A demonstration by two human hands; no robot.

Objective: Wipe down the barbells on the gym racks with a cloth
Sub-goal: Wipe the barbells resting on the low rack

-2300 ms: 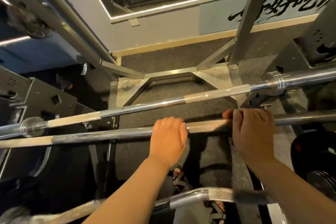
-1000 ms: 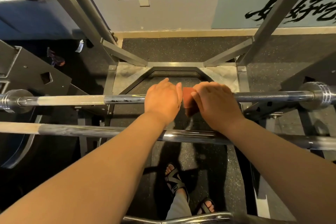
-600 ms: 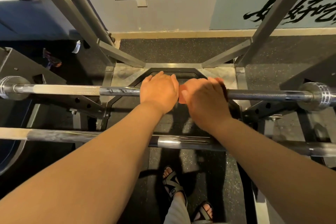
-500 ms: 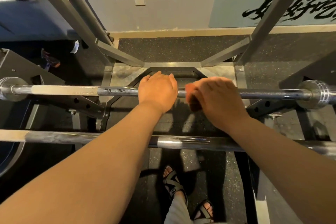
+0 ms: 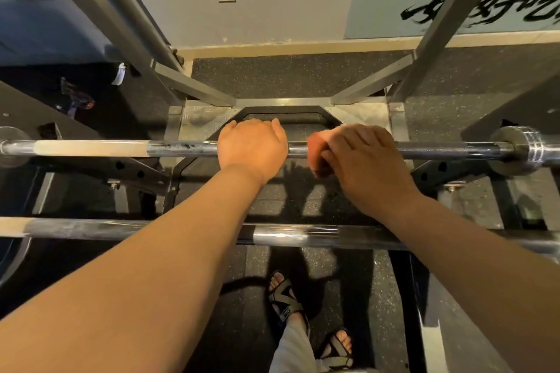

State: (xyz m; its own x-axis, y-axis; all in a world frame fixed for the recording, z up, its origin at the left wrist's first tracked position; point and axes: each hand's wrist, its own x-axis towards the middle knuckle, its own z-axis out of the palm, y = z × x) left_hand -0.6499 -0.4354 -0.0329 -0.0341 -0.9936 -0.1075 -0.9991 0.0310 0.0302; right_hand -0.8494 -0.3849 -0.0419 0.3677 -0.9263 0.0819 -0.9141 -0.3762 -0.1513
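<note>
Two steel barbells lie across the rack. My left hand [image 5: 253, 145] grips the far barbell [image 5: 169, 148] near its middle, fingers curled over the shaft. Just to the right, my right hand [image 5: 360, 157] holds an orange-red cloth [image 5: 315, 148] wrapped on the same shaft; only the cloth's left edge shows past my fingers. The near barbell [image 5: 291, 235] runs below my forearms, untouched. The far bar's collar [image 5: 512, 150] sits at the right end.
Grey rack uprights [image 5: 436, 24] rise at both sides, with diagonal braces and a metal base plate [image 5: 197, 121] on the speckled rubber floor. Black rack hooks [image 5: 136, 169] hold the far bar. My sandalled feet [image 5: 283, 294] stand below. A wall with a mirror is ahead.
Both hands left the near barbell and reached to the far one. My left hand holds still while my right hand with the cloth has slid slightly right along the shaft.
</note>
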